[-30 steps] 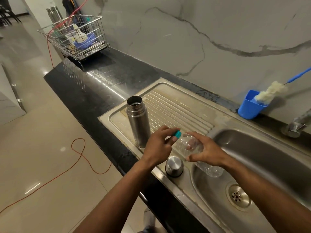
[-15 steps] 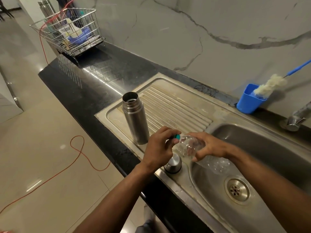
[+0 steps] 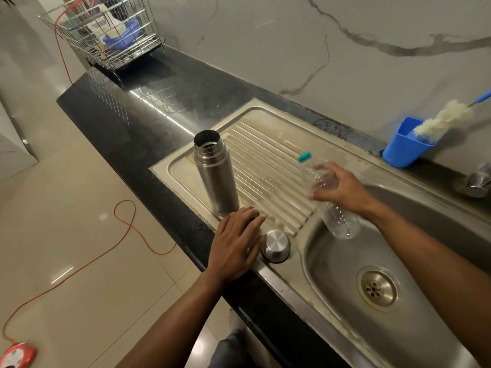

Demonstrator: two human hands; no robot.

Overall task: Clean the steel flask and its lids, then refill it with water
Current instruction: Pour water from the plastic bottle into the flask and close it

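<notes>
The open steel flask [image 3: 216, 176] stands upright on the sink's ribbed drainboard [image 3: 268, 155], without a lid. Its steel cup lid [image 3: 275, 245] sits upside down near the front rim. My left hand [image 3: 236, 243] lies flat with straight fingers just in front of the flask's base and left of the cup lid; a small dark thing shows under its fingertips. My right hand [image 3: 342, 187] grips a clear plastic bottle [image 3: 341, 221] with a teal cap [image 3: 304, 156], tilted over the edge between drainboard and basin.
The sink basin [image 3: 430, 235] with its drain [image 3: 376, 288] lies to the right, a tap [image 3: 475, 181] behind it. A blue cup [image 3: 401, 152] holding a bottle brush [image 3: 441, 120] stands against the wall. A wire dish rack [image 3: 106, 35] sits at the counter's far left end.
My left hand has left the teal cap and dropped flat onto the drainboard by the flask. My right hand has swung the capped bottle up and to the right.
</notes>
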